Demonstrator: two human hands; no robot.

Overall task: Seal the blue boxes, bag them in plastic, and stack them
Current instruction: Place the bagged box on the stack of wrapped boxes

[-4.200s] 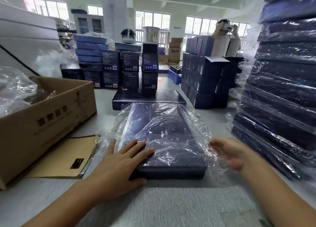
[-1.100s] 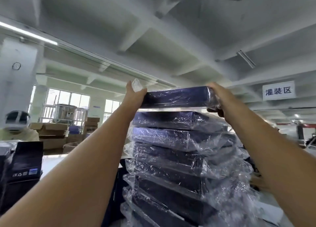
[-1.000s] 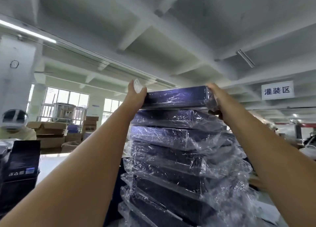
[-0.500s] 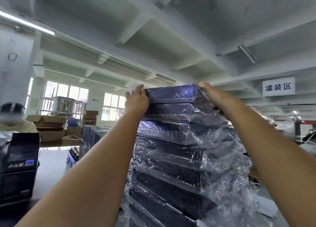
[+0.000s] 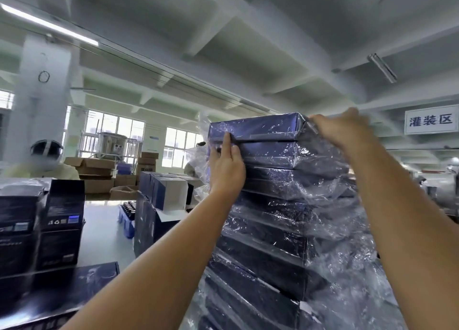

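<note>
Two hands: both raised to the top of a tall stack of flat dark-blue boxes in clear plastic bags (image 5: 285, 230).
left hand (image 5: 227, 167): fingers (image 5: 227, 143) straight and together, tips pressed flat on the near face of the top bagged dark-blue box (image 5: 255, 128), at its left end; nothing gripped.
right hand (image 5: 340, 131): on that box's right end; motion-blurred, cannot tell if its fingers curl round the edge.
top box position: between the two hands, lying on the stack, with the next box just below the left fingertips.
loose clear plastic (image 5: 196, 156): bunches out just left of the left fingers.
upright dark printed cartons (image 5: 62, 220): far left, well apart from the fingers.
</note>
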